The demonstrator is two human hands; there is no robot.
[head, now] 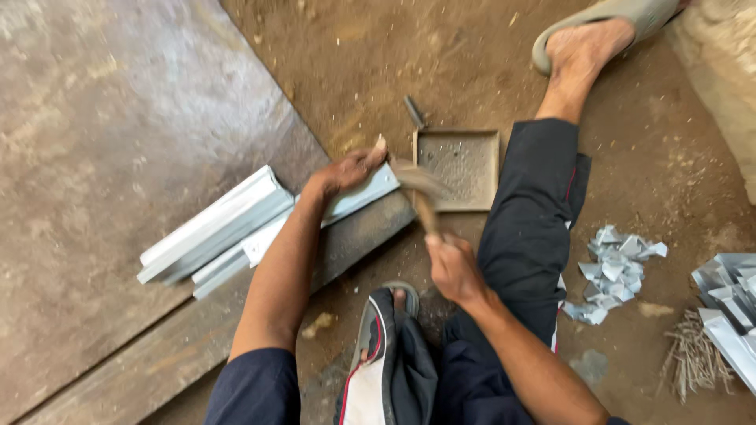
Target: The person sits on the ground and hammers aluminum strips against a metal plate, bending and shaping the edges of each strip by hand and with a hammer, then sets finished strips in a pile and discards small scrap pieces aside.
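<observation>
On the left, pale folded metal channels (216, 228) lie on a worn wooden plank (157, 346). The left hand (346, 171) presses the end of one channel flat, fingers closed over it. Holding it firm against the plank keeps it from jumping under blows. Next comes the hammer (417, 189), blurred, its wooden handle clamped in the right hand (453, 267). Beyond sits a square, shallow metal tray (461, 169) on bare dirt. Farther right lie crumpled shiny metal scraps (618, 271) and a bundle of thin nails (693, 358).

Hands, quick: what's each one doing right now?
Left hand: closed on the metal strip, pressing it down.
Right hand: closed on the hammer.
</observation>
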